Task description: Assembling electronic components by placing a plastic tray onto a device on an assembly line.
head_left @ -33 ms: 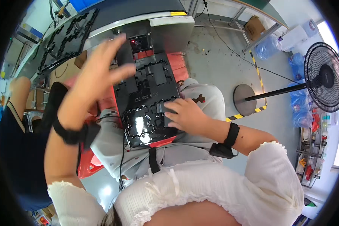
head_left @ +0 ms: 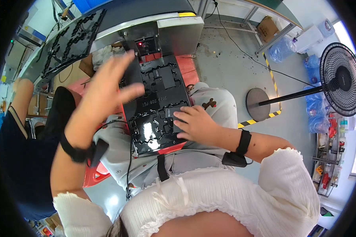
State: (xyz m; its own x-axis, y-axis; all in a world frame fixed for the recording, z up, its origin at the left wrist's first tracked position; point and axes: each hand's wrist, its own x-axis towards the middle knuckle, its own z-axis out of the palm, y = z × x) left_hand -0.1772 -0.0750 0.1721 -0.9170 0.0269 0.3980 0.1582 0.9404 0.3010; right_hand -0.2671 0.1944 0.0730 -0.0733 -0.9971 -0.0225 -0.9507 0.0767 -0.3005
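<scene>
A black moulded plastic tray (head_left: 156,104) with shaped recesses lies across my lap, its near half shining. My left hand (head_left: 101,89) is raised at the tray's left edge, blurred by motion, with thumb and fingers spread and nothing visible in them. My right hand (head_left: 195,124) rests at the tray's near right side, fingers apart. Its fingertips touch a dark flat rectangular piece (head_left: 178,123) seated there. What lies under the palm is hidden. Another flat dark piece (head_left: 167,77) sits in the tray's far half.
A conveyor (head_left: 146,11) with a metal side stands beyond the tray. Another black moulded tray (head_left: 73,43) lies at the far left, near another person's arm (head_left: 21,102). A standing fan (head_left: 341,79) is on the right. A dark cable (head_left: 129,170) hangs beside my left leg.
My left hand has moved a little toward me and to the right. My right hand stays almost in place on the tray.
</scene>
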